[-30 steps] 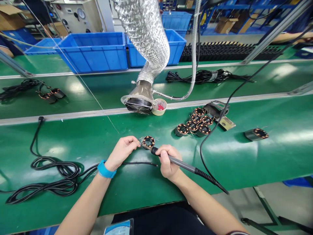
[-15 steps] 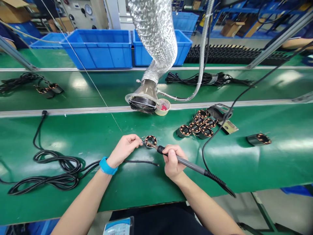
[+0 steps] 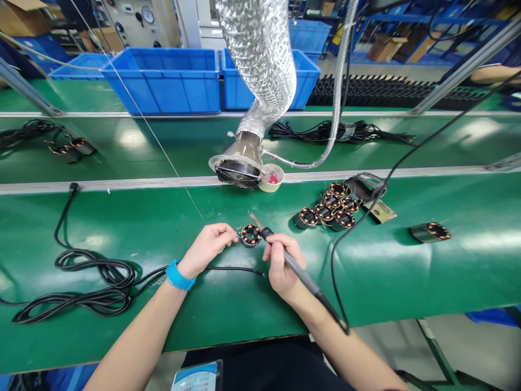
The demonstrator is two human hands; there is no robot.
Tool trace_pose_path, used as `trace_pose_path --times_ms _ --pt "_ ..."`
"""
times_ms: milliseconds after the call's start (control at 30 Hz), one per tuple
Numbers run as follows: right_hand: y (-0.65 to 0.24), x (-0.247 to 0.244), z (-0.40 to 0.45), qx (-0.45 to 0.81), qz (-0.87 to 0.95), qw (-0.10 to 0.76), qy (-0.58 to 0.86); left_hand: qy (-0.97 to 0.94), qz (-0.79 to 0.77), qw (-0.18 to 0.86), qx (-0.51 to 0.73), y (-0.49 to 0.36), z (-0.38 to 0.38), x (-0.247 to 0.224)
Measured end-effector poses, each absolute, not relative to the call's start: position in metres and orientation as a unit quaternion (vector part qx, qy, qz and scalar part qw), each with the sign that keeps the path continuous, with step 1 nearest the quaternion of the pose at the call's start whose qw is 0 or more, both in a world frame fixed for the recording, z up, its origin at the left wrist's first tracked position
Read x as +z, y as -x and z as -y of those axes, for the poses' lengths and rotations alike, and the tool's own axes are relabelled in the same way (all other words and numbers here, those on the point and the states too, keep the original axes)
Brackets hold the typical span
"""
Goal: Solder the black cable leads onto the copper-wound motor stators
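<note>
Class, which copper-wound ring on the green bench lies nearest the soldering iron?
The ring beside the soldering iron in the right hand, next to the left hand; the others lie farther right, clustered or alone.

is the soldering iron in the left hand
No, the grey-and-black soldering iron is in the right hand, while the left hand holds a round copper-wound coil.

Left fingers [image 3: 228, 233] hiding the near edge of the wound stator [image 3: 251, 235], its wire joints [image 3: 246, 230] too small to tell
</note>
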State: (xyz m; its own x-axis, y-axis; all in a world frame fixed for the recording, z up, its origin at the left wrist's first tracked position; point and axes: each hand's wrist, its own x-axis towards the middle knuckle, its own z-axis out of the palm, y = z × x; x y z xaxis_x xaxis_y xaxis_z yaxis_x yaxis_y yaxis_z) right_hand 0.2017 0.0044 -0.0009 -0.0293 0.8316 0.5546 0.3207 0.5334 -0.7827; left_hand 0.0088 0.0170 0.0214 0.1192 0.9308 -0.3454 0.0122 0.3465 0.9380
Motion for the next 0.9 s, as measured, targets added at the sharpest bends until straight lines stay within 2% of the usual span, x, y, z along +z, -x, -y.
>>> trace_pose_path --times_ms 167,533,900 --pt "-0.187 0.002 -0.015 0.224 0.715 0.536 0.389 -0.375 -0.514 0.658 0.403 -0.008 -0.020 0.016" --pt "-0.184 -0.010 -0.020 0.267 0.712 0.537 0.366 -0.389 -0.523 0.634 0.416 -0.013 -0.019 0.015" --pt "-0.183 -0.007 -0.020 0.309 0.690 0.528 0.386 -0.366 -0.514 0.662 0.404 -0.011 -0.016 0.016"
